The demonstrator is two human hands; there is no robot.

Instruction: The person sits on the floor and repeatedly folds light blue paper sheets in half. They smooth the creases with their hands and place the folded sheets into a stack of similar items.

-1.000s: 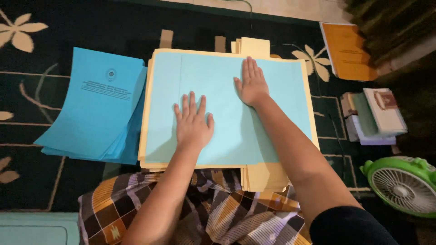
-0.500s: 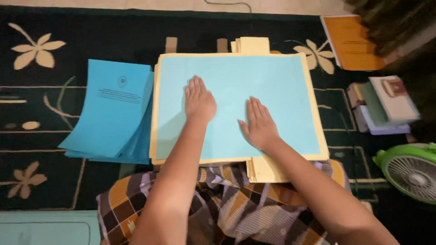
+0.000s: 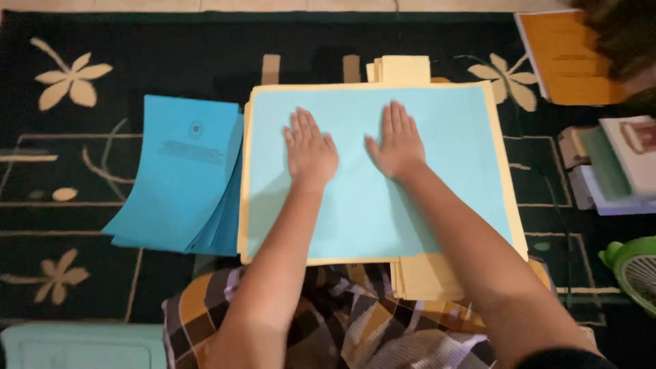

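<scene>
A large light blue sheet (image 3: 437,205) lies flat on top of a cream folder stack (image 3: 502,147) in front of me. My left hand (image 3: 311,152) rests flat on the sheet's upper middle, fingers spread, holding nothing. My right hand (image 3: 398,142) lies flat just to its right, palm down on the same sheet. Both forearms reach in from the bottom of the view.
A fanned stack of darker blue booklets (image 3: 181,181) lies left of the folders on a dark flowered carpet (image 3: 68,82). An orange booklet (image 3: 567,55) sits top right, books (image 3: 615,167) at the right edge, a green fan (image 3: 635,273) bottom right, a pale box (image 3: 82,345) bottom left.
My right hand slid from the sheet's lower middle up to the upper middle. My left hand stayed near the top, and both now lie side by side. The view shifted slightly.
</scene>
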